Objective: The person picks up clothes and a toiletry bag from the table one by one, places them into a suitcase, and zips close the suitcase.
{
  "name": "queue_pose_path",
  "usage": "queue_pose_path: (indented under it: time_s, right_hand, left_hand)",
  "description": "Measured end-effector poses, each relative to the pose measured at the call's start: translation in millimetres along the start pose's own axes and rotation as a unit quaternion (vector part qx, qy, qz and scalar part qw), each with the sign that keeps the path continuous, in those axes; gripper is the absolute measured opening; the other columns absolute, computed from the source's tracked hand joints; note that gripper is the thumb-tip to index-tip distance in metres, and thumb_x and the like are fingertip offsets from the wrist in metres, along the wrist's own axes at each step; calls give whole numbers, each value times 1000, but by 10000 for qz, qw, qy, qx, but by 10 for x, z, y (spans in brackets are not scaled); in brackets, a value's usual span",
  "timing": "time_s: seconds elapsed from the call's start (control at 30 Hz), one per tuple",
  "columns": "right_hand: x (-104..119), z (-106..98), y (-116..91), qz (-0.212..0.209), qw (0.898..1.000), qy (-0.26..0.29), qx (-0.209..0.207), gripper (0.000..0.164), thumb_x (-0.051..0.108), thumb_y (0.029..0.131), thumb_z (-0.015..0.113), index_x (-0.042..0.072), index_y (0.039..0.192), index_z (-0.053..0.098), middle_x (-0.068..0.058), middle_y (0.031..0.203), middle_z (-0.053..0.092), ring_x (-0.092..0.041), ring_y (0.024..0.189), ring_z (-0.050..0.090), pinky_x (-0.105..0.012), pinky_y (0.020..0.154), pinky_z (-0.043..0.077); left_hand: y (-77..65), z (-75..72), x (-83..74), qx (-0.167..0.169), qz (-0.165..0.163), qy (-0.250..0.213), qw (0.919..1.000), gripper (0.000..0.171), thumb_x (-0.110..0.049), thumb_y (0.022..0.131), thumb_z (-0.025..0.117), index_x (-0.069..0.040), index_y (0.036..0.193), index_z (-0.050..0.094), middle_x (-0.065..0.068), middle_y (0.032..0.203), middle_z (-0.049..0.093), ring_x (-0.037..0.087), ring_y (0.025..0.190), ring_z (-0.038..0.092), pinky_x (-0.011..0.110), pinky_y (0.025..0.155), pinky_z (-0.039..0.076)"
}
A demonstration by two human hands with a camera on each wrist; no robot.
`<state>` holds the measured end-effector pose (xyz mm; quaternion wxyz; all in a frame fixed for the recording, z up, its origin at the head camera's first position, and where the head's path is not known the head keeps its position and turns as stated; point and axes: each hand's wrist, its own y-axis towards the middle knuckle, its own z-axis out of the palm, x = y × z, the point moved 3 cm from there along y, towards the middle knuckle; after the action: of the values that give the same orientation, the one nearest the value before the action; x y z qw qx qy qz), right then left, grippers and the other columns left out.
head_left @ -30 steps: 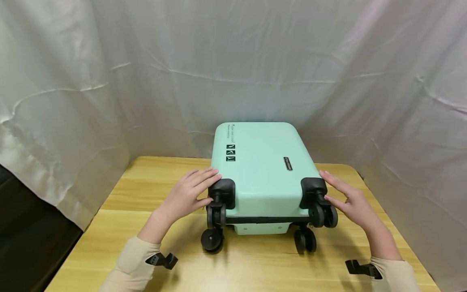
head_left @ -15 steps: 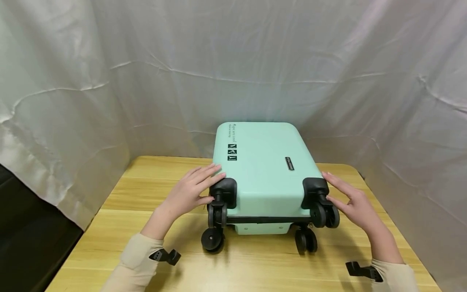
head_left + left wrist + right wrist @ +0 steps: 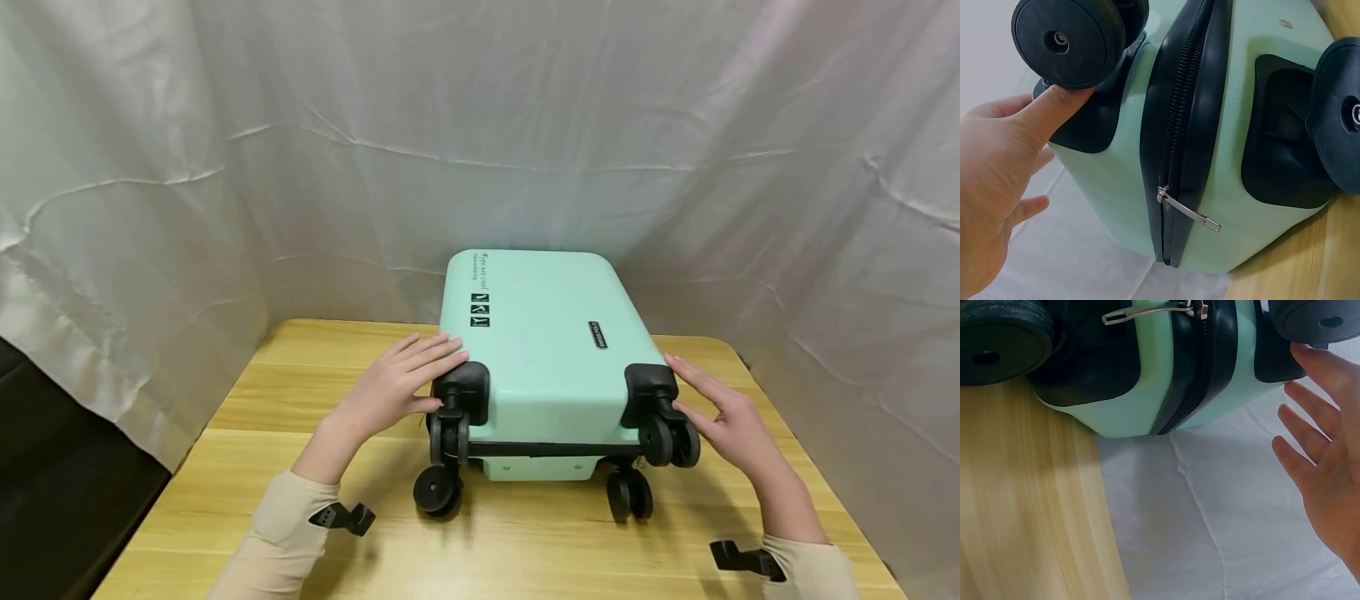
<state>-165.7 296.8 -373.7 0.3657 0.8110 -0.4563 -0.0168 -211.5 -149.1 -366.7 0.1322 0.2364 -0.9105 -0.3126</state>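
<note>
A mint-green hard-shell suitcase (image 3: 551,367) lies flat, its wheeled end facing me. My left hand (image 3: 386,392) rests against the upper left corner, fingers fairly straight over the edge and thumb by the black wheel mount (image 3: 463,392). On the other side, my right hand (image 3: 731,421) touches the upper right corner near its wheel mount (image 3: 651,392), fingers extended. The left wrist view shows a zipper (image 3: 1180,112) down the side with a metal pull (image 3: 1190,211) hanging from it. Another metal pull (image 3: 1147,310) appears in the right wrist view.
The suitcase stands on a wooden table (image 3: 525,550), its lower black wheels (image 3: 437,492) towards me. Pale curtains (image 3: 525,125) hang behind and at both sides. Something black (image 3: 67,483) fills the lower left. Each sleeve carries a small black wrist mount (image 3: 343,518).
The suitcase's near end has shifted slightly to the right, and both hands have moved along with it. The left hand's fingers reach a little further over the corner.
</note>
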Motion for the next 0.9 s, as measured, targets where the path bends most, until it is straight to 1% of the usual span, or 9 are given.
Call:
queue_pose_path:
  time_s: [0.1, 0.2, 0.33, 0.53, 0.67, 0.73, 0.8, 0.87, 0.9]
  right_hand:
    - [-33, 19, -19, -7, 9999, 146, -40, 72, -9, 76, 74, 11, 142, 52, 9, 147, 49, 18, 132, 35, 3, 100, 27]
    - [-63, 48, -84, 283, 9980, 560, -43, 66, -10, 80, 71, 9, 141, 52, 15, 145, 49, 17, 130, 39, 2, 100, 30]
    - [-112, 77, -220, 918, 9897, 1099, 9, 57, -6, 88, 64, 9, 142, 51, 32, 139, 44, 21, 124, 41, 3, 97, 32]
    - [-159, 121, -370, 1329, 9784, 1582, 80, 47, -2, 95, 56, 3, 141, 50, 31, 134, 50, 19, 119, 48, 0, 93, 39]
    - [-194, 140, -480, 1875, 9672, 1706, 189, 37, 7, 99, 53, 0, 135, 54, 33, 121, 56, 18, 112, 52, -1, 87, 42]
    - [-211, 157, -541, 2241, 9570, 1809, 360, 33, 14, 101, 51, 1, 130, 57, 34, 115, 57, 19, 107, 52, -2, 83, 42]
    - [-223, 185, -594, 2528, 9391, 2260, 566, 29, 18, 103, 49, 3, 125, 59, 32, 112, 59, 17, 104, 53, -5, 82, 44]
    - [-231, 211, -639, 2744, 9094, 3040, 727, 26, 18, 104, 46, 4, 119, 61, 26, 109, 61, 12, 101, 56, -9, 82, 46]
    - [-232, 224, -657, 2824, 8906, 3475, 793, 24, 18, 104, 45, 6, 117, 62, 22, 108, 63, 8, 100, 58, -11, 81, 48]
  left_hand:
    - [1, -3, -12, 23, 13, 14, 10000, 84, -32, 67, 85, -15, 143, 51, 4, 146, 53, 21, 133, 52, 48, 110, 41]
    - [6, 1, -22, 42, 25, 14, 10000, 83, -32, 68, 84, -14, 142, 51, 4, 146, 53, 20, 133, 52, 48, 111, 41]
    - [17, 6, -21, 93, 29, 29, 9999, 84, -32, 68, 84, -15, 143, 51, 4, 146, 53, 20, 134, 52, 47, 112, 40]
    - [13, 11, -9, 91, 34, 38, 9999, 85, -32, 67, 85, -14, 142, 51, 5, 145, 53, 21, 133, 52, 47, 111, 40]
    - [12, 6, -17, 92, 53, 55, 9999, 84, -31, 67, 85, -14, 142, 52, 5, 145, 54, 21, 133, 52, 47, 111, 41]
    - [14, 9, -15, 94, 47, 43, 9999, 83, -31, 68, 85, -14, 142, 51, 4, 145, 54, 21, 133, 52, 47, 111, 40]
    - [22, 11, -13, 79, 53, 33, 9999, 83, -32, 68, 85, -14, 142, 51, 4, 145, 54, 21, 133, 52, 46, 112, 40]
    - [29, 14, -13, 62, 57, 29, 10000, 83, -31, 68, 85, -15, 142, 52, 4, 145, 54, 21, 133, 52, 46, 112, 40]
    - [32, 15, -15, 57, 58, 28, 10000, 83, -32, 68, 85, -15, 142, 51, 3, 145, 54, 21, 133, 52, 46, 112, 40]
